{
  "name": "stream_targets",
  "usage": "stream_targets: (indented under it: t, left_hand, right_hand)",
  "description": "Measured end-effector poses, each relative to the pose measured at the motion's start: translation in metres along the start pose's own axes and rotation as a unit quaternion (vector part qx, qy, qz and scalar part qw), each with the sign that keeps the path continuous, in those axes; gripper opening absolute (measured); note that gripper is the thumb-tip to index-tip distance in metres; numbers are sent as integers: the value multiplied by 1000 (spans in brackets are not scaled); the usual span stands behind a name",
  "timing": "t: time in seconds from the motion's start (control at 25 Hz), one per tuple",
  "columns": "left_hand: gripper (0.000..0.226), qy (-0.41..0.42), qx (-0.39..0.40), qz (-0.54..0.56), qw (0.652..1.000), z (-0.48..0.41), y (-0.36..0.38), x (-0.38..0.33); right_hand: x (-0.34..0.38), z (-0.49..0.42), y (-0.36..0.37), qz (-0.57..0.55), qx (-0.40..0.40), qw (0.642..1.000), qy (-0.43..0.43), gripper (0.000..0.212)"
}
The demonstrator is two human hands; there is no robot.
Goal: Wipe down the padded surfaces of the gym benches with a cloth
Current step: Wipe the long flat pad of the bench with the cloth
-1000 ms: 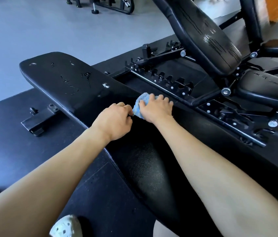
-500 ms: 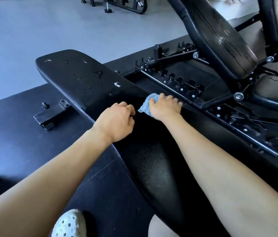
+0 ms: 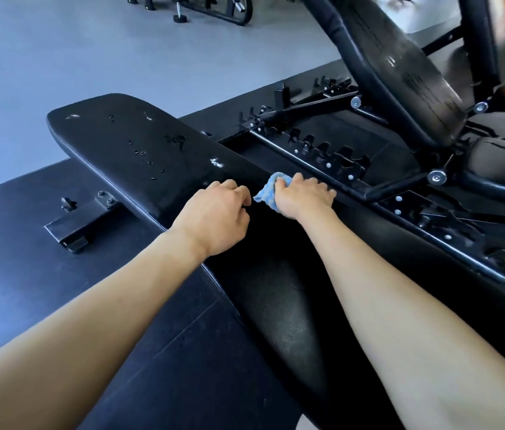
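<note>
The bench (image 3: 139, 144) is lying flat on the black mat (image 3: 12, 231), its long pad running from under the person's forearms out toward the grey floor. The cloth (image 3: 266, 191), small and blue, is sitting bunched on the pad's right edge about midway along. The right hand (image 3: 304, 195) is gripping it, fingers curled over the wad and pressing it down, which is probably giving the wipe some weight on the vinyl. The left hand (image 3: 217, 212) is resting just beside it on the pad, fingers curled under and holding nothing that is showing; it seems to be bracing the lean forward. Beyond the hands, drops (image 3: 142, 153) and a pale smear (image 3: 216, 162) are glinting on the far half, so that stretch is likely waiting to be wiped. To the right, a notched frame (image 3: 322, 156) is lying alongside, and a second bench (image 3: 400, 76) is standing tilted up, its pad cracked.
</note>
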State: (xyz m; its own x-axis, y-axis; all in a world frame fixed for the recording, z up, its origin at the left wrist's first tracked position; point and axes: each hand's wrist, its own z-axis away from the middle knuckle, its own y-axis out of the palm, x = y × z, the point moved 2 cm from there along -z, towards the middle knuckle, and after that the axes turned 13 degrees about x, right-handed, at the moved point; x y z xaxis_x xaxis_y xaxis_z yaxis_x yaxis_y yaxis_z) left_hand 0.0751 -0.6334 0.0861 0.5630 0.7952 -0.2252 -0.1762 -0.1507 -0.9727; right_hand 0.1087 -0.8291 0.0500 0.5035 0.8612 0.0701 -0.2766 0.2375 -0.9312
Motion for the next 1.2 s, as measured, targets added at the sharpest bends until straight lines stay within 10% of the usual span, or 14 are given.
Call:
stream_targets:
  t: [0.24, 0.48, 0.72, 0.92, 1.2]
  left_hand:
    - [29, 38, -5, 3, 999, -32, -13, 72]
    - [33, 89, 16, 22, 996, -62, -34, 130]
    - [27, 81, 49, -12, 995, -77, -51, 167]
    - [31, 107, 28, -42, 993, -80, -54, 191]
    - [47, 101, 12, 47, 994, -95, -43, 202]
  right_hand:
    - [66, -6, 3, 9, -17, 997, -79, 63]
    - [60, -2, 2, -10, -28, 994, 107, 56]
    - [112, 37, 17, 41, -12, 997, -69, 61]
    - [75, 17, 0, 37, -26, 995, 89, 57]
    - [149, 16, 10, 51, 2, 991, -126, 64]
